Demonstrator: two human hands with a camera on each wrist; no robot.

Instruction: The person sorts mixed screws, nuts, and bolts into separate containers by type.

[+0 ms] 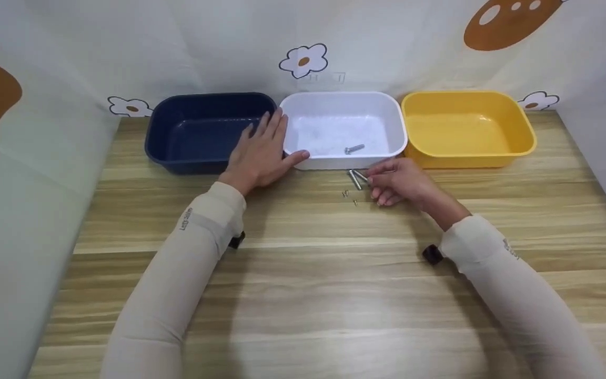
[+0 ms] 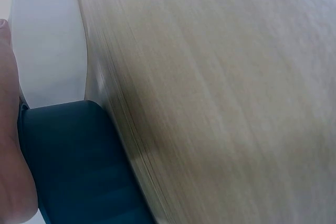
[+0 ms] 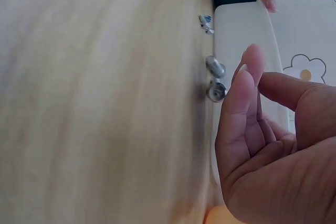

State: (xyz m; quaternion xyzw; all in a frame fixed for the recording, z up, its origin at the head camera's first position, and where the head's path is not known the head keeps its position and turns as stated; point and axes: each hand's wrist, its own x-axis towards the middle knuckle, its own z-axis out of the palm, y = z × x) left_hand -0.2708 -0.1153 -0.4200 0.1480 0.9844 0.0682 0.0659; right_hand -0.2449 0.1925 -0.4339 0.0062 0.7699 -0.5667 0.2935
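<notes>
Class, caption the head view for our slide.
Left hand on the white box; right hand beside two bolts on the table.

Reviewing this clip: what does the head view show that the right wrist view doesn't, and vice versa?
Only the head view: a bolt lying inside the white bin, the insides of the navy bin and yellow bin, plus the left sleeve and right sleeve.

Only the right wrist view: the right hand close up from its wrist side, and a bolt's round head facing the camera.

Both: the left hand, the right hand, two loose bolts and small screws in front of the white bin, and at least part of each bin.
</notes>
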